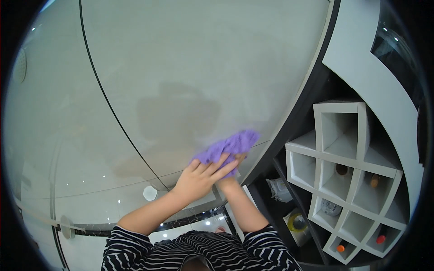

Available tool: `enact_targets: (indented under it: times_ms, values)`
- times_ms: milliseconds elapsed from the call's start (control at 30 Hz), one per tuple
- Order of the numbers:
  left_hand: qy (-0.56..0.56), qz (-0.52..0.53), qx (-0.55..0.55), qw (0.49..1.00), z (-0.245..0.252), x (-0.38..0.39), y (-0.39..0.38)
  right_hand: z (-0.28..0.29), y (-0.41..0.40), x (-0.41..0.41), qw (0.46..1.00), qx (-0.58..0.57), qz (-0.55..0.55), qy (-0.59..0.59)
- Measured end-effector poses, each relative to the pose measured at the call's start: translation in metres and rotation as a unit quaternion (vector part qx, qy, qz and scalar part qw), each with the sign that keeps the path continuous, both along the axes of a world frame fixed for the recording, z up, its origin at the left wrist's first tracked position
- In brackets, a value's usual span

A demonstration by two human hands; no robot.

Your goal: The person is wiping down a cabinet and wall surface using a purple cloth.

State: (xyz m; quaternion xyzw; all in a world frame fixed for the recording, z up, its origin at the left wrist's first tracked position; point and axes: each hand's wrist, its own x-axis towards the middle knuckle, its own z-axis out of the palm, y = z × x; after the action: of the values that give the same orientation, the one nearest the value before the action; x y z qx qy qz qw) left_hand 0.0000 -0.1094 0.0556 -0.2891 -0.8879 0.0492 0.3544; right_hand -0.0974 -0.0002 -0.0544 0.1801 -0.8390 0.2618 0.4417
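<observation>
A crumpled purple cloth (pixel 234 145) lies against a large, glossy, light grey tiled surface (pixel 203 50). My left hand (pixel 200 176) rests over the cloth's lower edge, its fingers spread across the cloth and over part of my right hand. Close beside it, my right hand (pixel 240 159) is on the cloth too, mostly hidden behind the left hand and the folds. Both forearms reach up from striped sleeves. A thin seam (pixel 261 144) between tiles runs out from beneath the cloth.
At the right stands a white lattice rack (pixel 339 154), with several bottles in its compartments. Beside it, a dark shelf (pixel 301 189) holds a plastic-wrapped item (pixel 279 189) and a roll of yellow tape (pixel 297 222). A dark frame edge (pixel 298 101) borders the tiles.
</observation>
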Motion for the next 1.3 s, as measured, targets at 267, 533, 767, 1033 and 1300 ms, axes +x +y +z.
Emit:
enact_targets:
  times_ms: [267,533,767,1033,1300]
  values:
    - [-0.059,-0.014,0.042,0.997,0.022,0.004,0.004,0.044,0.002,0.001,0.997,-0.007,0.045,0.058]
    - [0.114,-0.064,0.115,0.985,0.099,-0.047,0.067,0.169,0.064,-0.043,0.969,-0.062,0.005,0.239]
    - [0.023,-0.085,0.043,0.995,0.032,-0.058,0.076,0.067,0.072,-0.044,0.993,-0.081,-0.04,0.077]
    - [-0.086,-0.054,-0.014,0.995,-0.044,-0.029,0.053,-0.071,0.051,-0.029,0.993,-0.03,-0.097,0.065]
    - [-0.021,0.034,0.097,0.995,-0.01,0.004,0.023,-0.03,0.016,-0.016,0.983,0.134,0.081,-0.098]
